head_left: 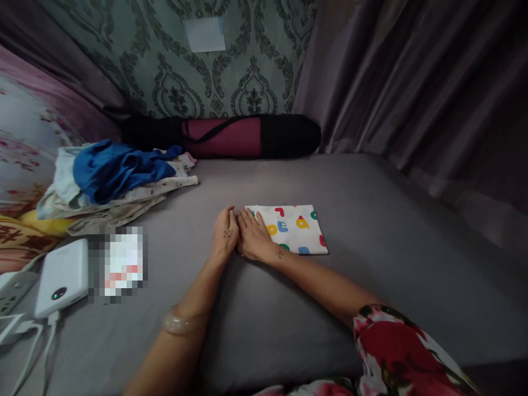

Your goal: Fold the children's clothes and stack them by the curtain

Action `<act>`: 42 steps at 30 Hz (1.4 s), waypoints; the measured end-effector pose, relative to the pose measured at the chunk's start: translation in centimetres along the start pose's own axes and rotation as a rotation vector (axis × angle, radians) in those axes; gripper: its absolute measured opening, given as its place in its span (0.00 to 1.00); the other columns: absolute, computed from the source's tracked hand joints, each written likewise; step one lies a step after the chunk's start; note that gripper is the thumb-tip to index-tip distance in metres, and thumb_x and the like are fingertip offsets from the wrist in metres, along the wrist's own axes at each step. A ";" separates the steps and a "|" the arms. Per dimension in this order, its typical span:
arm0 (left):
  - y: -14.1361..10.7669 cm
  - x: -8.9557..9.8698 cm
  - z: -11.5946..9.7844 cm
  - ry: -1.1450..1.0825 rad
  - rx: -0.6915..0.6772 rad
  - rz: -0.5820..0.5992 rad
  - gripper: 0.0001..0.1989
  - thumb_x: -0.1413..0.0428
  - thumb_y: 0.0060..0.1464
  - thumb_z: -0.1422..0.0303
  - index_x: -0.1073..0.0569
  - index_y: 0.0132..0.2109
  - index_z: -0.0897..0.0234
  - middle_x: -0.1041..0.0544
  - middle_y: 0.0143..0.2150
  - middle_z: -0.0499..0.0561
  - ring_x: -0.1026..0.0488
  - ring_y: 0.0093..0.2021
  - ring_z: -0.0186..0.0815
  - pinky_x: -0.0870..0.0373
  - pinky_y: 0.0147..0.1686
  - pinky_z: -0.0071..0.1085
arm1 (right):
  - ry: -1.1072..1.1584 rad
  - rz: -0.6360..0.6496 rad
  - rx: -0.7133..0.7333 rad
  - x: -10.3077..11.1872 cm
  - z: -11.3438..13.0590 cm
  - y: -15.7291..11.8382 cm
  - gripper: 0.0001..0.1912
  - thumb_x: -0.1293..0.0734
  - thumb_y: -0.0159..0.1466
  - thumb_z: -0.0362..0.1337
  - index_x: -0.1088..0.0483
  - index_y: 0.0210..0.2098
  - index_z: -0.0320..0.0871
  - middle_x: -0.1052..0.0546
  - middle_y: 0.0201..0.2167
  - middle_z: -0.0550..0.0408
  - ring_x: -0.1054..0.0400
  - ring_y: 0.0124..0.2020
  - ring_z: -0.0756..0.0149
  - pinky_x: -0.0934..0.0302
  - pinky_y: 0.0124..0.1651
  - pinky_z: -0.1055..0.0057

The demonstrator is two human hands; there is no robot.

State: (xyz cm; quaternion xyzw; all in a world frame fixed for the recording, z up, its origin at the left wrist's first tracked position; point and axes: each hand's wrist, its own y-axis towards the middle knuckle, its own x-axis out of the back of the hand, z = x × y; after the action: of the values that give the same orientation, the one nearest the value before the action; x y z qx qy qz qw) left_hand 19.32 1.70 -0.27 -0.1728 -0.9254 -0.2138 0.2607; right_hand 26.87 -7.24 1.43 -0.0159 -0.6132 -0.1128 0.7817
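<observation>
One letter-print rectangle (295,230) lies mid-frame, long axis left to right
It extends rightward from both hands; the right hand (253,236), nearer, covers its left end, fingers outstretched, gripping nothing; the left hand (225,234) stands edgewise alongside, fingers straight, palm hidden, so I cannot tell if it holds anything; one power bank (64,278) lower left, one blue garment (115,170) upper left, one long bag (231,137) upper centre

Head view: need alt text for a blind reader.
A person's right hand lies on the left end of a flat white item printed with colorful letters, the left hand beside it, on a gray sheet. Clothes and a power bank lie left; a long bag lies behind.
</observation>
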 end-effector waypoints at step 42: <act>-1.4 -1.0 -0.5 0.139 -0.428 0.303 0.16 0.56 0.63 0.67 0.34 0.55 0.62 0.28 0.57 0.59 0.30 0.56 0.41 0.34 0.57 0.41 | -0.020 -0.050 -0.281 2.2 -8.5 -5.2 0.32 0.51 0.70 0.42 0.49 0.67 0.27 0.48 0.69 0.40 0.59 0.70 0.54 0.69 0.69 0.55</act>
State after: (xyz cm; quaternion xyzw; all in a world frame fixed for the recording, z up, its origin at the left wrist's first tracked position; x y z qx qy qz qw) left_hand 19.68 0.11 -0.87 -0.3454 -0.8026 -0.3745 0.3103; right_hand 34.43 -14.03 0.82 -0.1107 -0.5994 -0.2169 0.7625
